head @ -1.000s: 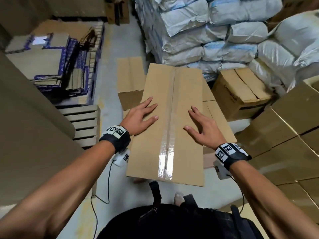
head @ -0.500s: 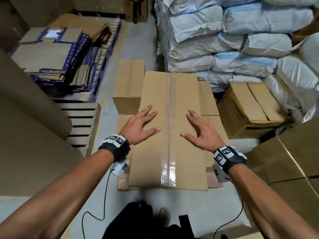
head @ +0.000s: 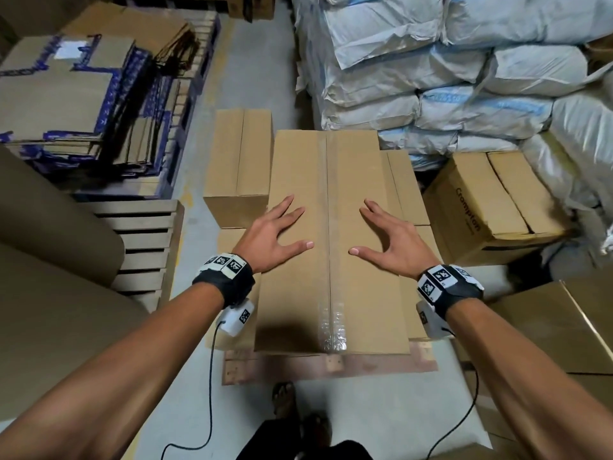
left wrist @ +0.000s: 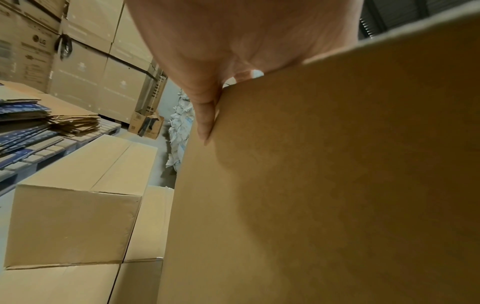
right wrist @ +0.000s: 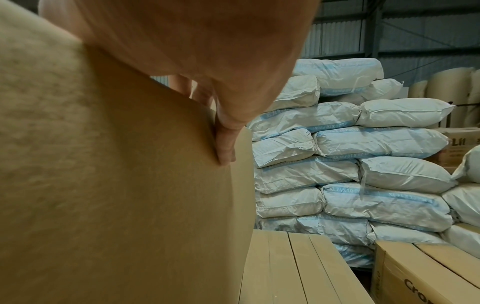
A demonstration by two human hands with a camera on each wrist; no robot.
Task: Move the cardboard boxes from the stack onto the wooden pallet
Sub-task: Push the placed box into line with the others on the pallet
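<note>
A long taped cardboard box (head: 331, 180) lies flat on top of other boxes over the wooden pallet (head: 331, 363), whose front edge shows below it. My left hand (head: 275, 230) rests on the box's top left of the tape seam, fingers spread and straight. My right hand (head: 388, 237) rests the same way to the right of the seam. In the left wrist view the palm (left wrist: 233, 51) lies against the box (left wrist: 311, 185). In the right wrist view the palm (right wrist: 207, 51) presses the box (right wrist: 116, 185). Another box (head: 238, 154) sits beside it on the left.
A stack of cardboard boxes (head: 564, 320) rises at the right. A printed carton (head: 491, 207) sits on the floor beyond it, with white sacks (head: 431, 61) piled behind. At the left are a bare wooden pallet (head: 142, 240), flattened cartons (head: 66, 94) and a brown paper roll (head: 49, 227).
The long box has moved forward and down, away from my body, and now lies flat on the boxes on the pallet. Both hands stay spread on its top.
</note>
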